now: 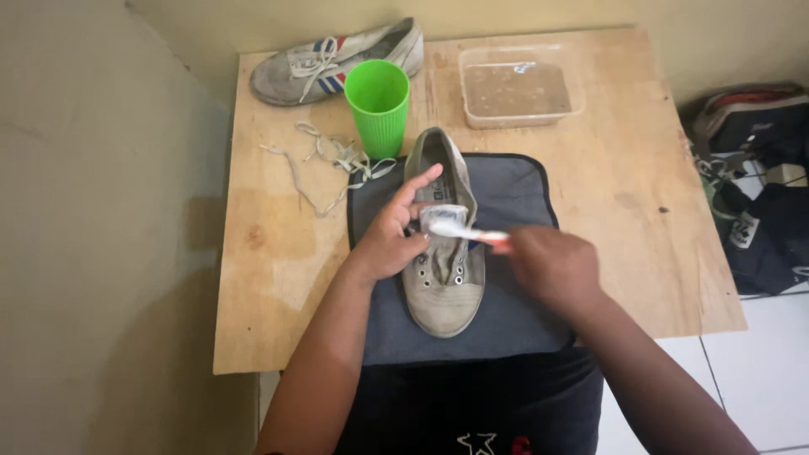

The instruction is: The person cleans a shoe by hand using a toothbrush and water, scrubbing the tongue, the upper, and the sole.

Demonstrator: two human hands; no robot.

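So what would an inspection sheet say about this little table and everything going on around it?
Surface: bare wooden board, stained, with a dark grey mat at the near edge.
Job's things: grey laceless shoe lying on the mat; toothbrush with its head over the shoe's tongue.
Clutter: second shoe with red and blue stripes, green cup, loose laces, clear tub of murky water.
Grips: left hand steadies the shoe; right hand holds the toothbrush.
Cables: nothing seen.
Surroundings: plain walls, white tiled floor, dark bags at right.
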